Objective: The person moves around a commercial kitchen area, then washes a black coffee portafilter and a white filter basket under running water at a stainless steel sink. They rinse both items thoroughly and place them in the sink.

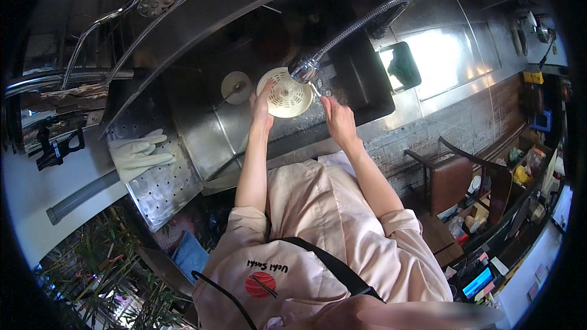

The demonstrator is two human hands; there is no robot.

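My left hand (262, 107) holds a cream plastic colander (286, 94) by the left side of its rim. Its slotted bottom shows, tilted towards me over the stainless steel sink (206, 142). Just above the colander hangs the chrome spray head (303, 69) of a flexible-hose faucet, hiding part of its upper right rim. My right hand (339, 119) is closed to the right of the colander, around what looks like a thin white handle (316, 90); its far end is hidden by the spray head. Wet, shiny spots show on the sink bottom near this hand.
A pale round dish (236, 87) with a dark spot lies left of the colander. White rubber gloves (140, 153) rest on a perforated metal drainboard (172, 183). A dark rectangular tray or board (400, 68) stands at the sink's right edge. Chairs (449, 185) are behind on the right.
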